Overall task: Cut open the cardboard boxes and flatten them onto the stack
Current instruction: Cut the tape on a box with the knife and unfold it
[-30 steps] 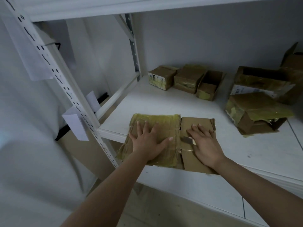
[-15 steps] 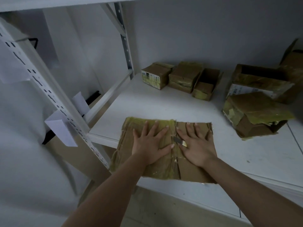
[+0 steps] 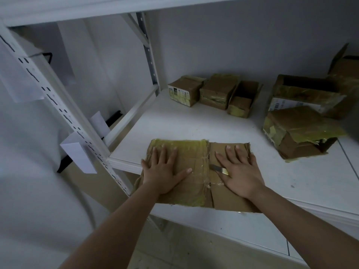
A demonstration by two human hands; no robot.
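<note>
1. One white shelf (image 3: 194,121) fills the centre and right of the frame, with a perforated white upright (image 3: 64,105) crossing the left side.
2. Your flattened box (image 3: 196,152), partly wrapped in yellowish tape, lies at lower centre and overhangs the shelf's front edge.
3. Two larger taped boxes (image 3: 295,131) sit at right; three small boxes (image 3: 213,92) line the back at upper centre.
4. Your left hand (image 3: 163,171) lies flat, fingers spread, pressing the taped half.
5. Your right hand (image 3: 240,171) presses the bare cardboard half, fingers straight.
6. A small blade (image 3: 218,169) pokes out from under your right thumb; how it is held is hidden.
</note>
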